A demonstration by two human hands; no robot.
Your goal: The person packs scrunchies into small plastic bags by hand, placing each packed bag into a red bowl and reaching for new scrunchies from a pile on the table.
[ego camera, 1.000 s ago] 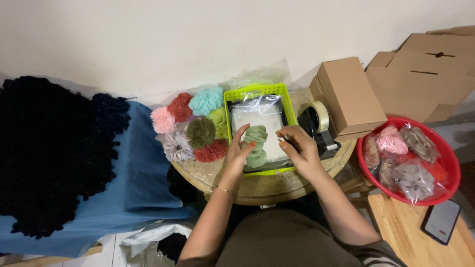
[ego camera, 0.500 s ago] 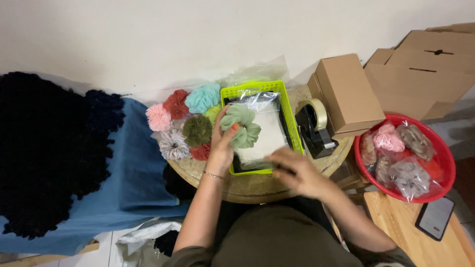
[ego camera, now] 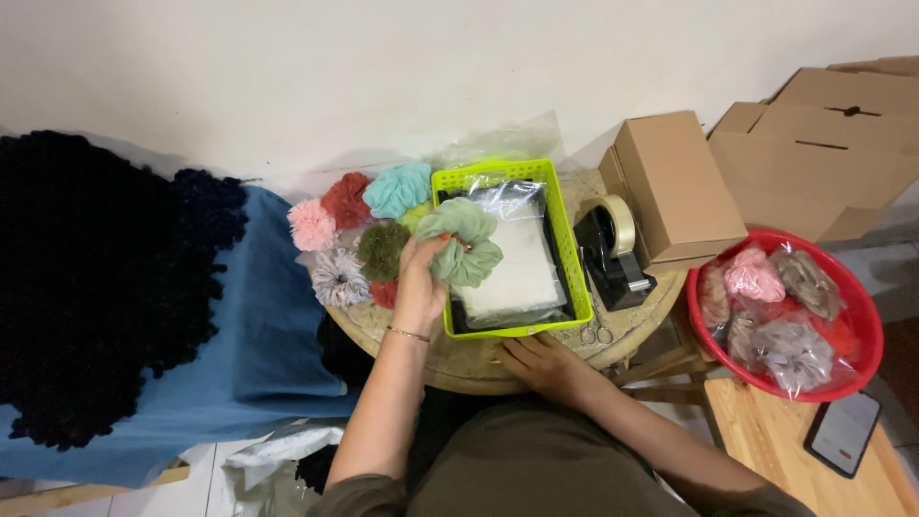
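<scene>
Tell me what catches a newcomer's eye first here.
The lime-green basket on the small round table stands out, with the left hand holding a sage-green scrunchie over it. Left of the basket lies a cluster of colourful scrunchies. To the right, a red bowl holds bagged scrunchies.

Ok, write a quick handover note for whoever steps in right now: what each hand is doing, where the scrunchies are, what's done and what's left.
Left hand: holds a sage-green scrunchie above the lime-green tray.
Right hand: empty, resting at the near edge of the round table.
In the tray: flat clear bags.
Loose scrunchies lie piled left of the tray.
Done: bagged scrunchies sit in the red basin.
Left: the held scrunchie and the loose pile are unbagged.
</scene>
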